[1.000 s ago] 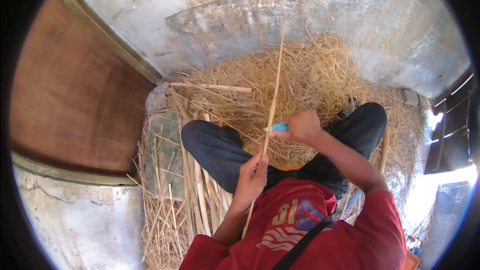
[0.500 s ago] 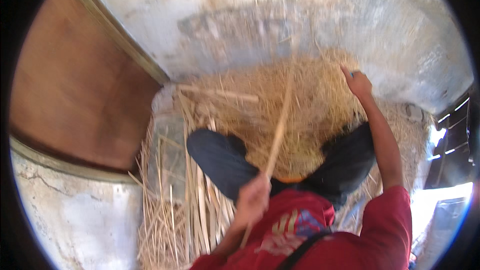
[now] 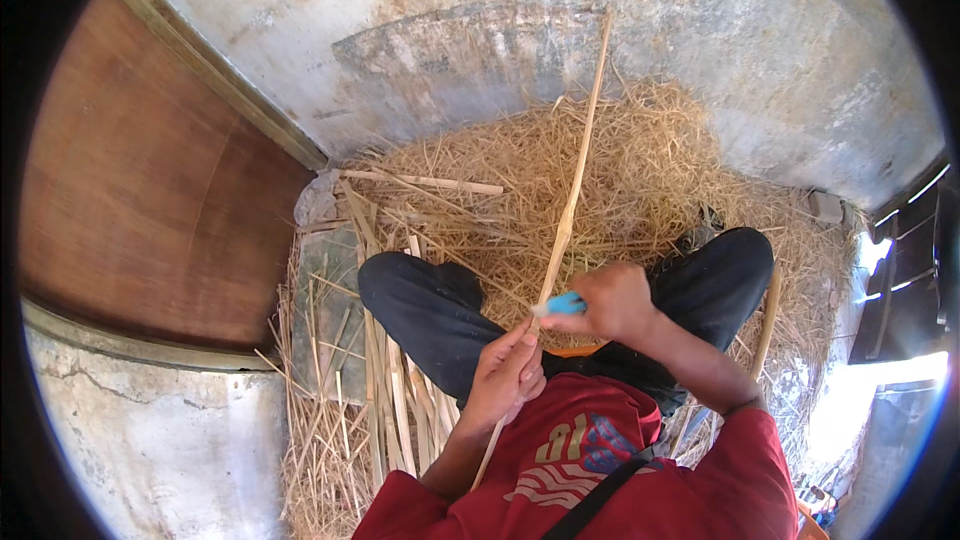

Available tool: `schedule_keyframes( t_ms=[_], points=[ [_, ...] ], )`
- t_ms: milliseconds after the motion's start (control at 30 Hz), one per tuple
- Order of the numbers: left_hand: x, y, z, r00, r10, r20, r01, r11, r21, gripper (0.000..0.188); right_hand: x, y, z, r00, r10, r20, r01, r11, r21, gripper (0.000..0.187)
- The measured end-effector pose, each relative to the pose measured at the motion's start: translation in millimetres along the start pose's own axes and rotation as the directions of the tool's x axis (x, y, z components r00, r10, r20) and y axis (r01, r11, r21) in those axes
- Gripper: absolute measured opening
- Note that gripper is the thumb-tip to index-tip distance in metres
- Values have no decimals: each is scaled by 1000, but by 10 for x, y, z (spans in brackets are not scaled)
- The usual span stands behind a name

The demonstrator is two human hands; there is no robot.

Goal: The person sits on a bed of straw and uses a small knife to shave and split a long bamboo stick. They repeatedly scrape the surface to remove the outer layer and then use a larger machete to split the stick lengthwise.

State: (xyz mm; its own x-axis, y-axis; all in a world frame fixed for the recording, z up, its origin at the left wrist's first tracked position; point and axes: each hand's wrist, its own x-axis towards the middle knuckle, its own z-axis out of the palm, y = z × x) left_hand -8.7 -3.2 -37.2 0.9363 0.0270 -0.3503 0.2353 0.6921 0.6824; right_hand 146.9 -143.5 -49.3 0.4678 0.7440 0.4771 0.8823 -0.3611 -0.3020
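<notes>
You wear: one short-sleeved red cotton T-shirt (image 3: 600, 480) with a pale striped chest print; one narrow black shoulder strap (image 3: 600, 495) crossing it diagonally; one pair of dark navy trousers (image 3: 430, 310); forearms bare.

The floor (image 3: 800, 70) is bare grey concrete, stained and patched, and meets a brown wooden panel (image 3: 130, 200) along its left edge. A mound of loose straw (image 3: 640, 170) lies directly on it at the centre. Beside the mound, toward the left edge, a bundle of split cane strips (image 3: 385, 390) lies on a flat grey sack (image 3: 325, 310).
</notes>
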Motion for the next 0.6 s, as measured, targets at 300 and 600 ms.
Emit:
schedule_keyframes(
  t_ms=[300, 600],
  points=[
    [-41, 69, 109, 999, -24, 23, 25, 999, -39, 42, 36, 181, 0, 999, 29, -39, -34, 990, -135, 69],
    [-41, -49, 59, 999, -7, 50, 10, 997, -70, 42, 455, 1053, -34, 983, -166, -77, 131, 931, -342, 63]
  ],
)
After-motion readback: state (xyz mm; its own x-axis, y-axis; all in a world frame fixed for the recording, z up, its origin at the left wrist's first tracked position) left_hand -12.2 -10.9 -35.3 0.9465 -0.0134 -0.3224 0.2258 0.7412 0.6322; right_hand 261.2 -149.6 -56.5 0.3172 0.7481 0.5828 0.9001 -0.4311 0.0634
